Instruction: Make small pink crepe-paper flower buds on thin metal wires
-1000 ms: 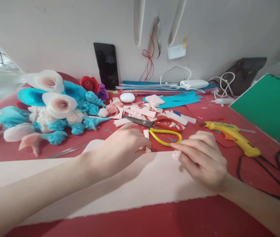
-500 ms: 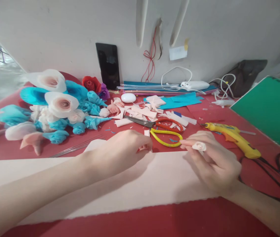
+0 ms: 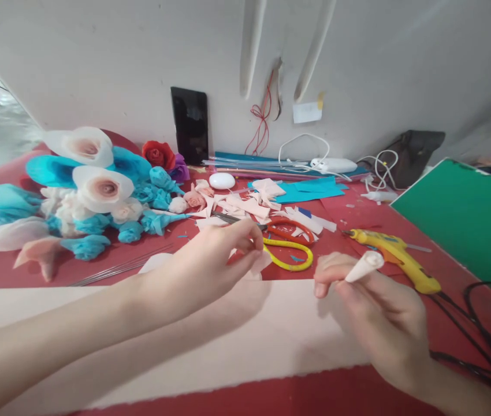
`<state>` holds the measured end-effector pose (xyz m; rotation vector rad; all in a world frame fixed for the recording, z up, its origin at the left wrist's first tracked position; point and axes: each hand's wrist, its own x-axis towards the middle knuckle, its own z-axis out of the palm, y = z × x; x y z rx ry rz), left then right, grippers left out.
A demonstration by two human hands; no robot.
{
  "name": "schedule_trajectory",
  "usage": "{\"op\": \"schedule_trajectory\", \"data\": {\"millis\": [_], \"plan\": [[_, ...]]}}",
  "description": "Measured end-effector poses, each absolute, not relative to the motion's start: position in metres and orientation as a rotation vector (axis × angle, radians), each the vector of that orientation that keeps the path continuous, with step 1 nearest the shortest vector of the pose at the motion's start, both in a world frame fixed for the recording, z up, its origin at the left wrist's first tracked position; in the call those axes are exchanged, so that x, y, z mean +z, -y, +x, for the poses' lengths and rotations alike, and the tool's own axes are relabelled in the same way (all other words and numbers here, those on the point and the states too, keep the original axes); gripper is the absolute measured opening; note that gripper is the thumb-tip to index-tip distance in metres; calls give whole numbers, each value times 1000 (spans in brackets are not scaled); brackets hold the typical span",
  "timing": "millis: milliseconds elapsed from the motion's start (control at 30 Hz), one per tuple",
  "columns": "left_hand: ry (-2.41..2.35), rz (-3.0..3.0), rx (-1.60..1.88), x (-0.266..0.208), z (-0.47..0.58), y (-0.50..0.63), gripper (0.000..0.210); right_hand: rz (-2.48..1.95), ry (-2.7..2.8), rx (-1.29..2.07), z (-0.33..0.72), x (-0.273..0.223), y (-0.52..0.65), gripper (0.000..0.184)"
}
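Observation:
My left hand (image 3: 215, 260) is closed in a pinch on a small pale paper petal (image 3: 263, 263), which hangs below the fingertips over the upper edge of a long pale pink paper sheet (image 3: 176, 358). Between the fingers of my right hand (image 3: 375, 312) is a small rolled paper rosebud (image 3: 365, 266), tilted with its wider spiral end up and right. Just beyond my left fingers lie scissors (image 3: 291, 254) with one red and one yellow handle; their blades are partly hidden behind that hand.
Handmade paper flowers (image 3: 102, 188) are heaped at the left, with thin wires (image 3: 111, 270) before them. Pink scraps (image 3: 245, 205) and blue paper (image 3: 310, 189) lie behind the scissors. A yellow glue gun (image 3: 395, 254) with a black cord and a green board (image 3: 466, 219) are at the right.
My left hand has lifted slightly, and a petal now shows in its pinch. My right hand has turned, so the rosebud's side shows. The camera view has shifted a little.

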<state>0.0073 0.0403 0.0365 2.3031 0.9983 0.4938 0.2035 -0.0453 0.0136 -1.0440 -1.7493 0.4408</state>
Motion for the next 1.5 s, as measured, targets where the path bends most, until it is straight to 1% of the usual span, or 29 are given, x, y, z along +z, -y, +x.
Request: {"op": "schedule_trajectory", "data": {"millis": [167, 300, 367, 467, 567, 667, 733, 800, 933, 1167, 1400, 1500], "plan": [[-830, 1940, 750, 47, 8, -31, 3, -1046, 1719, 555, 200, 15, 50, 17], [-759, 1763, 759, 49, 9, -25, 3, -1102, 1750, 577, 195, 19, 55, 19], [-763, 1721, 760, 50, 10, -22, 7, -1105, 1800, 596, 192, 22, 57, 20], [-757, 1728, 761, 53, 11, -16, 5, -1082, 1847, 625, 187, 26, 59, 18], [-782, 1730, 709, 58, 12, -10, 7, -1155, 1831, 649, 184, 28, 61, 15], [-794, 1672, 654, 62, 12, -5, 11, -1238, 1822, 666, 183, 30, 62, 28], [-751, 1657, 656, 62, 12, -3, 12, -1240, 1824, 666, 182, 30, 62, 33], [-722, 1687, 659, 60, 11, -2, 13, -1228, 1833, 653, 182, 30, 61, 33], [-727, 1743, 615, 55, 10, 0, 24, -1243, 1862, 653, 183, 28, 59, 34], [-762, 1758, 587, 49, 9, 0, 28, -1264, 1924, 729, 184, 28, 61, 34], [-846, 1829, 509, 55, 12, -4, 40, -1269, 1911, 845, 184, 26, 61, 38], [-849, 1849, 483, 56, 13, -6, 39, -1267, 1881, 954, 184, 25, 59, 39]]}}
